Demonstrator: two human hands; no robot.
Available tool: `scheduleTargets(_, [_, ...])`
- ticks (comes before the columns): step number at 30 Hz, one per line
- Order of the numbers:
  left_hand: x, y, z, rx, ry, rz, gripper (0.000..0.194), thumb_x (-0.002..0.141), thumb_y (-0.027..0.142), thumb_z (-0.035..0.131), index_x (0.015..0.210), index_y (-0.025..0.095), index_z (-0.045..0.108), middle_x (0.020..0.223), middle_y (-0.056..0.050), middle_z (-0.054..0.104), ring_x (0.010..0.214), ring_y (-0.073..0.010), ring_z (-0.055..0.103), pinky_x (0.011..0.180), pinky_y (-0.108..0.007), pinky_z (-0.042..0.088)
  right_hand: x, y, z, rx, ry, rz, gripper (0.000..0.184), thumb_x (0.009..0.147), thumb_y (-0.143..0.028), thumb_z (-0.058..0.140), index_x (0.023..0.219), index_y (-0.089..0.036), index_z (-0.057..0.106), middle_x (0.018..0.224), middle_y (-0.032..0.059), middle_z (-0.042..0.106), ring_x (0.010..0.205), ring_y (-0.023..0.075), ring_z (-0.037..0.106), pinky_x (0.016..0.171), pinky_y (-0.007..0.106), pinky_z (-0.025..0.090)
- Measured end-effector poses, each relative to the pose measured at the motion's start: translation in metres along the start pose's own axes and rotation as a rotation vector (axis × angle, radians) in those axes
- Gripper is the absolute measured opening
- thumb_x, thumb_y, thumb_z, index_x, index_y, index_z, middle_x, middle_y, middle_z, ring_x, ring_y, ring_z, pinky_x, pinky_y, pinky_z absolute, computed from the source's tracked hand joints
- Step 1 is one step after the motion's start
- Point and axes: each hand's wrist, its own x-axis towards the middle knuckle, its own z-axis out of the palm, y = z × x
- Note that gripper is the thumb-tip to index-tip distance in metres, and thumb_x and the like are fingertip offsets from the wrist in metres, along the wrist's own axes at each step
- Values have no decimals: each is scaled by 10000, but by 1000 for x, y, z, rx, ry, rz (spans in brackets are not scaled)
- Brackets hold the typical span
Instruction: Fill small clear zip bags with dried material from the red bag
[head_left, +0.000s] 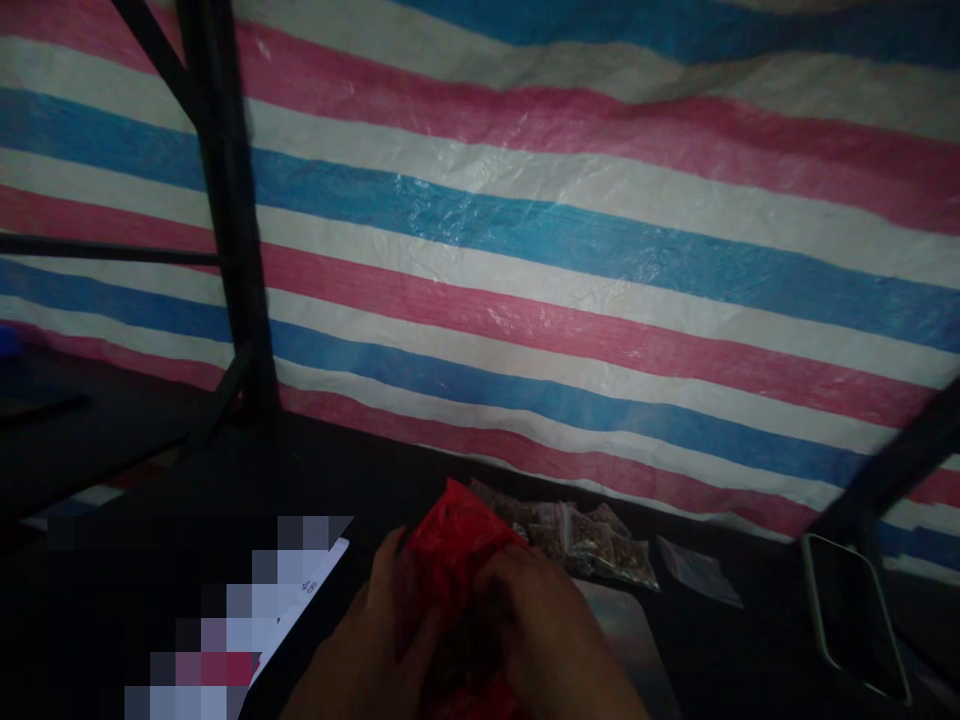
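Both of my hands are at the bottom middle of the view, on a red plastic bag point(452, 553). My left hand point(375, 645) cups the bag's left side with its fingers curled round the plastic. My right hand point(547, 635) grips the bag's right side from above, fingers bent into it. The bag's contents look dark and cannot be made out. Just behind the bag lie several small clear packets point(592, 545) filled with brown bits.
A dark tabletop point(360, 470) runs under a red, white and blue striped tarp point(570, 260). A black metal post point(225, 210) stands at left. A phone point(851, 615) lies at right, an empty clear bag point(697, 570) beside it, and a white sheet point(315, 585) at left.
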Motion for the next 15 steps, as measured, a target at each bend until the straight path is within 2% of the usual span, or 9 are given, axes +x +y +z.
scheduleTargets(2, [-5, 0, 2, -12, -47, 12, 824, 914, 361, 491, 1666, 190, 200, 1267, -182, 798, 1084, -380, 801, 968, -510, 579, 2, 1, 2, 4, 8, 1, 497, 789, 60, 500, 1083, -219, 788, 1246, 78, 782, 1223, 263, 675, 1070, 373, 458])
scheduleTargets(5, [-6, 4, 7, -210, -38, 48, 864, 837, 312, 559, 1649, 248, 270, 1214, -132, 820, 1060, -359, 811, 932, -466, 608, 2, 3, 1, 0, 21, 25, 536, 767, 82, 463, 1100, -193, 781, 1246, 101, 774, 1240, 277, 659, 1094, 397, 448])
scheduleTargets(8, [1, 11, 10, -505, 33, 67, 871, 799, 317, 626, 1616, 262, 327, 1182, -99, 800, 1025, -311, 811, 873, -409, 639, 0, 5, 0, 19, 27, 28, 582, 723, 95, 454, 1130, -179, 769, 1282, 112, 760, 1283, 277, 636, 1126, 395, 429])
scheduleTargets(11, [11, 16, 8, -682, 169, 39, 909, 818, 391, 684, 1617, 244, 278, 1112, -86, 766, 962, -298, 802, 817, -419, 652, -2, 8, 1, 64, 35, 45, 539, 750, 66, 483, 1123, -188, 777, 1295, 114, 756, 1286, 282, 643, 1121, 392, 438])
scheduleTargets(13, [14, 16, 6, -614, 256, 47, 944, 831, 438, 689, 1634, 231, 238, 1083, -90, 752, 947, -319, 799, 822, -458, 651, -2, 11, 3, 66, 29, 71, 535, 761, 53, 503, 1145, -195, 780, 1308, 118, 752, 1258, 290, 663, 1088, 395, 464])
scheduleTargets(15, [12, 14, 4, -399, 301, 81, 884, 876, 472, 620, 1643, 239, 249, 1182, -135, 739, 978, -353, 801, 870, -515, 636, -3, 15, 5, 48, 20, 108, 584, 745, 56, 523, 1222, -184, 760, 1339, 131, 737, 1249, 300, 672, 1072, 401, 477])
